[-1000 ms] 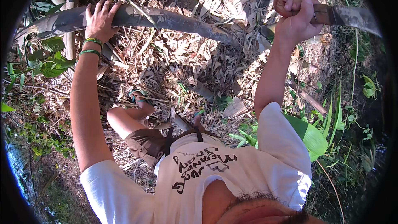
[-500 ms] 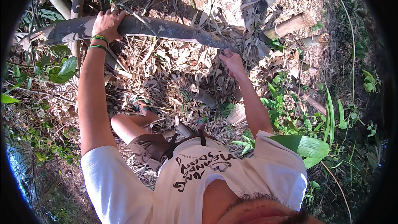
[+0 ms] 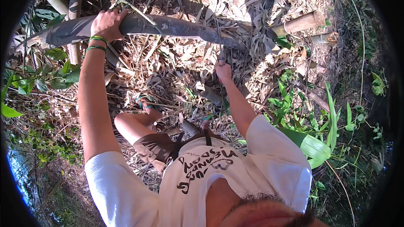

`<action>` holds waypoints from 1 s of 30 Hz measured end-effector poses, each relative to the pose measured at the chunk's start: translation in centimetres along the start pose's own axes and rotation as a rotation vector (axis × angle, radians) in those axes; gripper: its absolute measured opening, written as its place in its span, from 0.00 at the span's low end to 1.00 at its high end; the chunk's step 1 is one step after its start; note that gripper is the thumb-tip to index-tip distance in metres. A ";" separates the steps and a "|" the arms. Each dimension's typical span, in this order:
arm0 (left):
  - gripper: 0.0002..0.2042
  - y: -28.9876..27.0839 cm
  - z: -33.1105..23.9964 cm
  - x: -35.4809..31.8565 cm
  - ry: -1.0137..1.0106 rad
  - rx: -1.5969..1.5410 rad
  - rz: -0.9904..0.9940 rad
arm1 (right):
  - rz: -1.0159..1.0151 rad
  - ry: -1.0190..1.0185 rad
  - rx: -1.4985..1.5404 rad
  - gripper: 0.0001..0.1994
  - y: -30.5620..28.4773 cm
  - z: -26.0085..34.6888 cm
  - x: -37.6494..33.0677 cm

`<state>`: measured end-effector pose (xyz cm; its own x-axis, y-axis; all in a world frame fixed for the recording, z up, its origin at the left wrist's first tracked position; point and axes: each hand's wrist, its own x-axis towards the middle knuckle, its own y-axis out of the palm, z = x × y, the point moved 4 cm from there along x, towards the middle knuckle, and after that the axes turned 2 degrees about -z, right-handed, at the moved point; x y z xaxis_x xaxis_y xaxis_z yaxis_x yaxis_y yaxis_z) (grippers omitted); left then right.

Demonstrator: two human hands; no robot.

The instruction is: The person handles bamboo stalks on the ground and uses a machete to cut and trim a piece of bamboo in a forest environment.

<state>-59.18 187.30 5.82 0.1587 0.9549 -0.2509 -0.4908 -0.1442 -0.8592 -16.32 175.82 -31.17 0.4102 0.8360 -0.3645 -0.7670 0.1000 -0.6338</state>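
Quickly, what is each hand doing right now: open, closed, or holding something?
Left hand: closed around the grey bamboo stem.
Right hand: closed on the handle of a blade that meets the stem.

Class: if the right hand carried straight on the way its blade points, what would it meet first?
Probably the grey stalk: the right hand aims its blade up at it, apparently touching already; depth unclear.
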 end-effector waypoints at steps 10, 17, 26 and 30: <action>0.40 -0.4 2.1 -1.3 -0.005 0.011 -0.116 | 0.216 -0.268 0.319 0.18 -17.3 21.7 1.4; 0.43 -0.9 1.1 -1.3 -0.003 0.009 -0.012 | 0.149 -1.101 1.338 0.07 -37.0 43.3 -8.6; 0.43 -0.8 0.2 0.1 0.023 0.017 -0.074 | 0.232 -0.047 -0.194 0.17 -5.6 -1.4 5.3; 0.42 1.4 2.5 -1.6 -0.034 -0.009 -0.017 | 0.407 -0.019 -0.199 0.22 -8.3 8.9 2.8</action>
<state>-62.31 186.19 6.14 0.1379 0.9654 -0.2211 -0.4803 -0.1300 -0.8674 -13.17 182.16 -20.89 0.0841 0.7958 -0.5997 -0.7535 -0.3431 -0.5609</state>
